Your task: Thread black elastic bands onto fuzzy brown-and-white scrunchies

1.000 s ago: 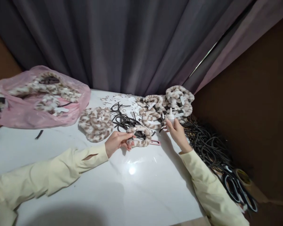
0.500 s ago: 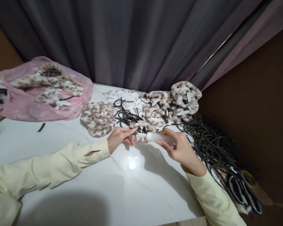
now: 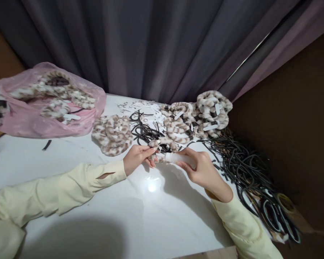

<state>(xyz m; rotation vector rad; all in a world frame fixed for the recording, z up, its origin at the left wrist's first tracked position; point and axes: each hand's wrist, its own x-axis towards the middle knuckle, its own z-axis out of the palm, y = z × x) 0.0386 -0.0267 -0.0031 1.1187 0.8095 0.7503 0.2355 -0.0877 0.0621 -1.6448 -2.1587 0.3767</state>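
My left hand [image 3: 138,158] pinches the left side of a furry brown-and-white loop [image 3: 167,141], holding it just above the table. My right hand [image 3: 203,168] is wrapped round a translucent white squeeze bottle [image 3: 183,159], tipped on its side. Its narrow nozzle points left, close to my left fingertips; whether it touches the loop I cannot tell. Behind the loop lie black cords [image 3: 144,130]. To the left of them sits a pile of furry spotted loops [image 3: 112,135].
A pink plastic bag [image 3: 93,124] with furry pieces stands at the left. More furry loops with white tags [image 3: 214,111] are heaped at the back right, beside a tangle of black cords [image 3: 243,163]. Small metal and white pieces [image 3: 148,107] lie near the grey curtain [image 3: 140,46].
My right hand and the bottle have shifted slightly left, bringing the nozzle nearer my left fingertips. The left hand has hardly moved.
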